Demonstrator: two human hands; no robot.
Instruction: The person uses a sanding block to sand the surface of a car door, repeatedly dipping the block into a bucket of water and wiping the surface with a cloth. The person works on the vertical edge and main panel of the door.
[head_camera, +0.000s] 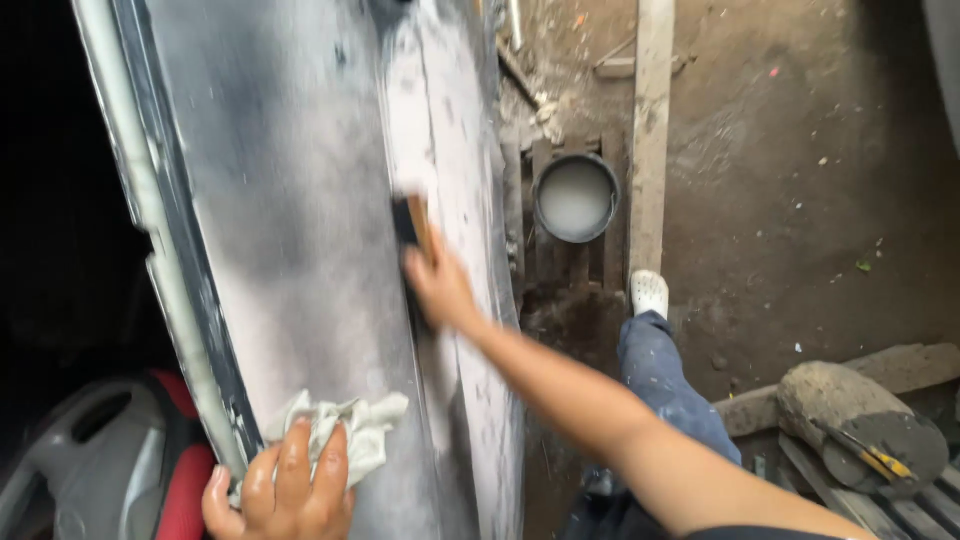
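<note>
A large grey body panel (300, 200), dull and patchy with white and dark areas, runs from top to bottom of the view. My right hand (437, 285) presses a dark sanding block (410, 222) against the panel near its right side. My left hand (285, 490) holds a crumpled white rag (355, 425) against the panel's lower left edge. Both hands look wet.
A black bucket (576, 197) of cloudy water stands on the dirt floor right of the panel, beside a long wooden plank (650, 130). My leg in blue trousers and a white shoe (649, 292) is below it. A stone (840, 400) and a yellow-handled tool (865, 455) lie at right.
</note>
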